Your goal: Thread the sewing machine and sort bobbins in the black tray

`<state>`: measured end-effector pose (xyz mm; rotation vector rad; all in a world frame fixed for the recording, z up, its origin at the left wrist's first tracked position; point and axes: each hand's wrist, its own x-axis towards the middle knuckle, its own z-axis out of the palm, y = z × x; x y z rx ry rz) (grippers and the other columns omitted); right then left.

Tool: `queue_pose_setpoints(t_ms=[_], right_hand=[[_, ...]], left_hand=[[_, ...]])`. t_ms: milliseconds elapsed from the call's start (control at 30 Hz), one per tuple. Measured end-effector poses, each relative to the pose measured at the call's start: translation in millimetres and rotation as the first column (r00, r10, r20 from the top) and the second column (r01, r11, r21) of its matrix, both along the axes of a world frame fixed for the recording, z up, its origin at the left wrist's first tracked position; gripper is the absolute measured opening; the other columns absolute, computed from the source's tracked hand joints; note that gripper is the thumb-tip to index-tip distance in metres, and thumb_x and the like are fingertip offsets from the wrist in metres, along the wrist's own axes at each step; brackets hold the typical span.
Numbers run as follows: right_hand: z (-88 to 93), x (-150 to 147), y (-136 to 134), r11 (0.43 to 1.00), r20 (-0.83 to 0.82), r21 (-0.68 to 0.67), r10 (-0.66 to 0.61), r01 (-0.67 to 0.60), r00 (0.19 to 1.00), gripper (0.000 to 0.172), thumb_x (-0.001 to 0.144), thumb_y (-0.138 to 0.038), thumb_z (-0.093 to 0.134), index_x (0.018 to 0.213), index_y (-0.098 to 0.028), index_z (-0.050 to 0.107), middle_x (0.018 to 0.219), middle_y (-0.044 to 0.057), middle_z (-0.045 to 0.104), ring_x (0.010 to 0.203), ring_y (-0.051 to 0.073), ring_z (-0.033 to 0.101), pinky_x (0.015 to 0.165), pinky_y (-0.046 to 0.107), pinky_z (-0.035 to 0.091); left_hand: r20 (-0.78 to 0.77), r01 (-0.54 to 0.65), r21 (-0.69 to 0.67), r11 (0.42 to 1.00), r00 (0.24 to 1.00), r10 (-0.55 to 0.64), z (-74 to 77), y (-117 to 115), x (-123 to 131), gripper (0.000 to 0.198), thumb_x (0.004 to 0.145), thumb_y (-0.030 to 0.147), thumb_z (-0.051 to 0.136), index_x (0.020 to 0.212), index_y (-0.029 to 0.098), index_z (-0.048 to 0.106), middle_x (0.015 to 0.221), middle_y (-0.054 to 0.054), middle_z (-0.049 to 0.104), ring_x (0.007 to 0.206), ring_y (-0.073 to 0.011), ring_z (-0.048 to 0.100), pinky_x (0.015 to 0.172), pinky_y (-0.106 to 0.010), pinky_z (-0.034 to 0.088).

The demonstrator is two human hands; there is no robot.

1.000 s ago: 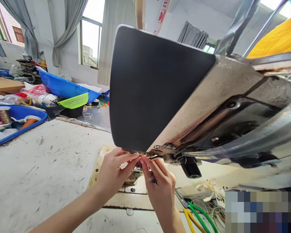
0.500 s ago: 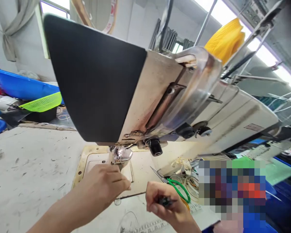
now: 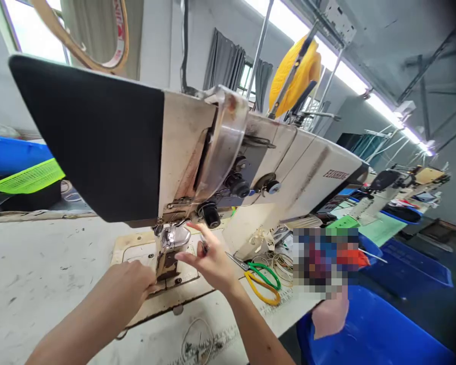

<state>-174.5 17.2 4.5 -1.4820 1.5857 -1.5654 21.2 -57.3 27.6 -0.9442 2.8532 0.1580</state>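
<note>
A white sewing machine (image 3: pixel 307 162) with a dark end cover (image 3: pixel 99 147) leans across my view. My left hand (image 3: pixel 131 279) is closed low beside the presser foot and needle area (image 3: pixel 173 241), just left of it; whatever its fingers hold is hidden. My right hand (image 3: pixel 215 261) is on the other side, thumb and index finger stretched apart towards the needle area. Its other fingers curl around a small dark tool (image 3: pixel 204 247), mostly hidden, whose kind I cannot make out. Scissors (image 3: pixel 264 284) with one green and one yellow handle lie right of my right hand.
Loops of cord (image 3: pixel 283 266) lie behind the scissors. Ruler markings (image 3: pixel 228 342) run along the table's front. A blue bin (image 3: pixel 376 329) stands at the lower right. A light-green basket (image 3: pixel 26 177) is at the left, and a tape roll (image 3: pixel 117 45) hangs above the machine.
My right hand has moved from the front up to the needle area, its thumb and index finger now spread. My left hand sits lower and further left. The view has shifted rightward.
</note>
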Motion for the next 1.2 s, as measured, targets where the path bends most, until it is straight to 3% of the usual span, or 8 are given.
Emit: queue_pose_setpoints(t_ms=[133,300,467,600,700,833,1033,1200], right_hand=[[-4.3,-10.2,-23.5,0.998,0.127,-0.017,0.064,-0.063,0.990,0.053,0.063,-0.057,0.089,0.092,-0.018,0.067,0.068,-0.005,0.051,0.060,0.010,0.040,0.053,0.022,0.035],[-45.0,-40.9,-1.2,0.997,0.142,0.062,-0.060,0.051,0.988,0.069,0.088,-0.078,0.048,0.118,-0.016,0.059,0.057,-0.012,0.027,0.043,0.009,0.017,0.038,0.023,0.022],[-15.7,-29.7,24.3,0.974,-0.165,0.047,-0.210,0.221,0.964,0.042,0.102,-0.057,0.042,0.118,-0.023,0.062,0.104,0.006,0.062,0.084,0.019,0.059,0.068,0.028,0.046],[31.2,-2.8,22.8,0.976,-0.839,-0.068,-0.168,0.208,0.517,0.030,0.105,-0.026,0.041,0.128,-0.028,0.060,0.113,0.004,0.067,0.079,0.019,0.063,0.063,0.031,0.036],[50.3,6.8,13.8,0.984,-0.955,-0.062,-0.106,0.166,0.276,0.020,0.097,-0.016,0.055,0.112,-0.024,0.066,0.099,0.001,0.073,0.072,0.018,0.065,0.055,0.033,0.028],[66.0,9.5,6.2,0.982,-0.993,0.018,-0.004,0.189,0.118,0.014,0.083,-0.007,0.063,0.083,-0.021,0.065,0.086,0.000,0.073,0.068,0.018,0.066,0.050,0.034,0.018],[58.7,17.0,10.7,0.976,-0.980,0.019,-0.025,0.216,0.198,0.047,0.078,-0.001,0.058,0.116,-0.028,0.067,0.102,0.002,0.074,0.068,0.019,0.068,0.051,0.031,0.030],[23.2,10.9,7.2,0.981,-0.742,-0.085,-0.178,0.173,0.647,0.042,0.097,-0.011,0.046,0.126,-0.031,0.069,0.092,0.003,0.070,0.068,0.014,0.066,0.062,0.025,0.047]], left_hand=[[-0.007,-0.052,-0.017,0.999,0.999,0.052,0.1,-7.0,7.3,0.034,0.093,0.012,0.047,0.080,0.021,0.077,0.082,-0.013,0.075,0.078,-0.0352,0.073,0.061,-0.034,0.038],[-0.175,-0.117,0.011,0.993,0.978,0.117,-26.5,-23.6,20.4,0.028,0.086,0.018,0.060,0.105,0.026,0.079,0.101,-0.011,0.077,0.094,-0.0360,0.073,0.076,-0.041,0.052],[-0.246,-0.107,0.110,0.988,0.960,0.131,-12.8,-31.7,25.7,0.031,0.090,0.029,0.055,0.113,0.026,0.077,0.111,-0.010,0.076,0.100,-0.0329,0.071,0.083,-0.039,0.052],[-0.366,-0.068,0.101,0.993,0.925,0.100,12.1,-27.7,25.5,0.038,0.099,0.042,0.042,0.097,0.028,0.077,0.094,-0.003,0.075,0.071,-0.0235,0.068,0.066,-0.032,0.044],[-0.493,-0.026,0.047,0.999,0.869,0.045,17.8,-22.6,24.7,0.043,0.103,0.044,0.036,0.091,0.028,0.074,0.085,-0.001,0.070,0.067,-0.0198,0.063,0.061,-0.031,0.037],[-0.554,0.041,0.019,0.999,0.832,-0.024,16.4,-19.4,21.2,0.042,0.105,0.038,0.034,0.093,0.027,0.073,0.084,0.000,0.066,0.065,-0.0178,0.061,0.059,-0.030,0.033],[-0.531,0.072,-0.015,0.997,0.845,-0.069,19.8,-15.2,15.5,0.041,0.106,0.032,0.033,0.095,0.024,0.072,0.082,-0.002,0.065,0.065,-0.0193,0.061,0.059,-0.032,0.034],[-0.573,0.116,-0.062,0.991,0.809,-0.130,20.4,-9.9,13.5,0.037,0.108,0.029,0.035,0.100,0.026,0.070,0.087,0.000,0.067,0.076,-0.0210,0.066,0.065,-0.032,0.040]])
